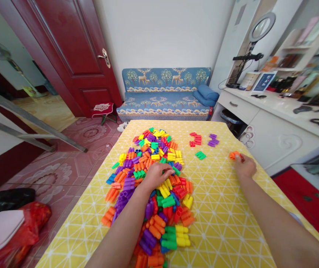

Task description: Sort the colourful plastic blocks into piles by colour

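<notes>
A long heap of plastic building blocks [148, 162], shaped like joined tubes in orange, purple, green, yellow, red and blue, covers the table's left half. Over the middle of this heap is my left hand [157, 175], its fingers curled together beside a green and purple block [176, 170]; whatever they pinch is hidden. Toward the table's right edge, my right hand [245, 167] has its fingertips closed on an orange building block [234, 154], low at the tabletop. Sorted apart on the cloth lie red blocks [196, 140], purple blocks [213, 140] and a green block [200, 155].
A yellow patterned cloth [218, 219] covers the table. Beyond its far edge stands a blue sofa [163, 98]. On the right is a white dresser [240, 108] crowded with items; a red door [73, 44], small stool [103, 111] and metal ladder [34, 136] are left.
</notes>
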The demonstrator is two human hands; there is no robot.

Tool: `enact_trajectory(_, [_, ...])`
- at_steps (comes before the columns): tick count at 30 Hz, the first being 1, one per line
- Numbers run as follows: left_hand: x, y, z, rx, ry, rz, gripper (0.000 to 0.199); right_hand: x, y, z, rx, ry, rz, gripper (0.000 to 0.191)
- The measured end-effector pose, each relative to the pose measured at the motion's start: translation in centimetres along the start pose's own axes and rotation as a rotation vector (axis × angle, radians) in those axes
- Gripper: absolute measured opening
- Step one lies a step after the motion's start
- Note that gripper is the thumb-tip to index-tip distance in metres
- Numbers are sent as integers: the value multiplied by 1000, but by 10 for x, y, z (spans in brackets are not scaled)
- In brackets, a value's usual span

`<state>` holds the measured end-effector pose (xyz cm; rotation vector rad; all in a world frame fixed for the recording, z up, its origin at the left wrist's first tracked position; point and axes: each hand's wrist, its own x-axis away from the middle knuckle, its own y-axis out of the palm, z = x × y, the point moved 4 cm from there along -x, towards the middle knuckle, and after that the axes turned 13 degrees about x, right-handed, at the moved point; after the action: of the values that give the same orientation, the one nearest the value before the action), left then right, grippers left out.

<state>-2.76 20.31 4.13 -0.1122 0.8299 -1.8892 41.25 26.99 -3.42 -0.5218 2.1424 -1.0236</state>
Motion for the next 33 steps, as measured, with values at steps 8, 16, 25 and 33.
enact_trajectory(8, [0, 2, -4, 22, 14, 40, 30, 27, -27, -33, -251, -145, 218, 49])
enact_trajectory(16, [-2, -1, -3, 9, 71, 91, 16, 170, -65, -144, -728, -435, -200, 31])
enact_trajectory(25, [1, 0, -1, -180, 34, 60, 42, 221, -62, -169, -688, -608, -307, 30])
enact_trajectory(33, [1, 1, 0, -200, 3, 0, 45, 225, -62, -172, -616, -647, -427, 19])
